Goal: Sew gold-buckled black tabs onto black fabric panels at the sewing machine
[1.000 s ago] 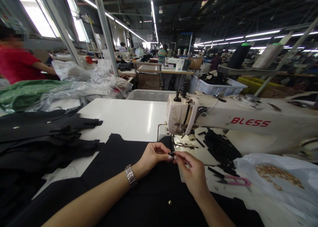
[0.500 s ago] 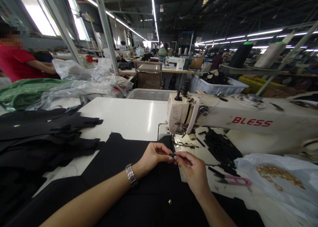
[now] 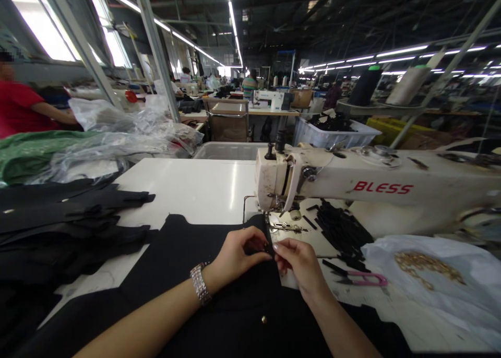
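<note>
Nearside of the off-white, red-lettered sewing machine (image 3: 332, 181): small dark piece (image 3: 267, 248) pinched in my left hand (image 3: 235, 253), over flat black fabric (image 3: 188, 259). Long axis unclear. Right hand (image 3: 301, 263) just beside; its grip, can't tell.

The worktop (image 3: 188, 183) has a smooth white surface, exposed mainly to the left of the sewing machine (image 3: 324, 178). A black panel (image 3: 172, 259) lies flat to the left and in front of the machine head, fitted with one gold-coloured stud (image 3: 263, 320). Overlapping black pieces (image 3: 70, 212) are located farther left of the machine. Black strips (image 3: 340, 227) lie beneath the machine arm. Pink-handled snips (image 3: 366, 278) and a translucent bag (image 3: 430, 253) bearing gold-coloured metal parts (image 3: 428, 266) are positioned in front of the machine arm.
</note>
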`<state>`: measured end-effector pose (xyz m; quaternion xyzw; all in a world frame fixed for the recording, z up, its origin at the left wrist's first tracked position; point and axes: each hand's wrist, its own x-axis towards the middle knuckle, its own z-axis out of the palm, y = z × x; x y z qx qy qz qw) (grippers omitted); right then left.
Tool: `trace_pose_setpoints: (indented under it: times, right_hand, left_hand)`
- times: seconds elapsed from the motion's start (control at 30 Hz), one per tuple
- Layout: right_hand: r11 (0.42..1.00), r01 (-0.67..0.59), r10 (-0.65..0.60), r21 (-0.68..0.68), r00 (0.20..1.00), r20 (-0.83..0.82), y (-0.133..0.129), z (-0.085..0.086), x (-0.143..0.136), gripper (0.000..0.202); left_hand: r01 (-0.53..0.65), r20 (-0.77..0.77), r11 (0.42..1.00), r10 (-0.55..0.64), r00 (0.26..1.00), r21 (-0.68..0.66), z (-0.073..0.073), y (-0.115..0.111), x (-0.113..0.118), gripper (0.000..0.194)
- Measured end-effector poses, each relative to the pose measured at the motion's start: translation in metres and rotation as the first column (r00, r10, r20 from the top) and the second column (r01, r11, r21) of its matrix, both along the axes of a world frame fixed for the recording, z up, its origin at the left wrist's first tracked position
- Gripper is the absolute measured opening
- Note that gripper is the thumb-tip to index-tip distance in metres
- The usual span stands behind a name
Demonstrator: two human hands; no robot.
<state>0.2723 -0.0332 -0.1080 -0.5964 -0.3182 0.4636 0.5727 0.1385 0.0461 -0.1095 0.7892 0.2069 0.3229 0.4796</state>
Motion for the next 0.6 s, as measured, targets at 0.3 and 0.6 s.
trace_pose_setpoints:
  times: [0.3,0.6]
  right_hand:
    - [0.995,-0.026,0.018,-0.093,0.996,-0.084,0.006,-0.006,0.002,0.029]
    - [0.996,-0.071,-0.001,0.048,0.554,0.832,-0.046,-0.002,0.001,0.031]
  left_hand:
    - [-0.02,0.01,0.558,0.02,1.0,0.829,0.002,-0.004,0.001,0.01]
    - [0.118,-0.181,0.433,0.108,0.978,0.894,-0.004,0.031,0.013,0.02]
